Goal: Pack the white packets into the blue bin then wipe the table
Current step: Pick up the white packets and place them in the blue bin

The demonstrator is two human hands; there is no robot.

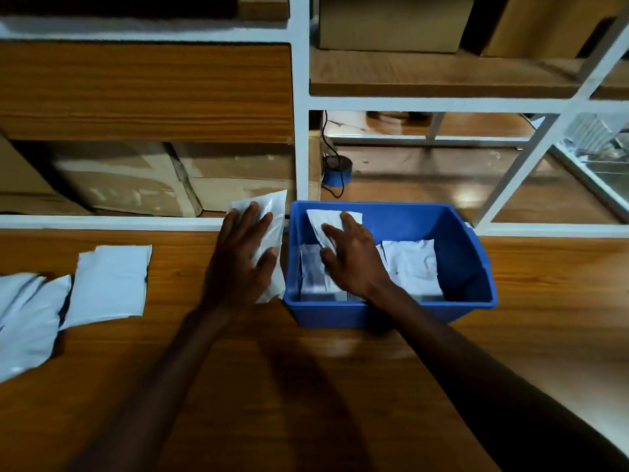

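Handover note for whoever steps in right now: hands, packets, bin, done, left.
Left hand: holding a white packet just outside the blue bin's left wall, above the table.
Right hand: inside the bin, pressing a packet onto the left stack.
Bin: a second stack lies on its right side.
Done: several packets packed.
Left: drop in the held packet, then the loose packets on the table's far left, some overlapping, count unclear. Wiping not started; no cloth in view.
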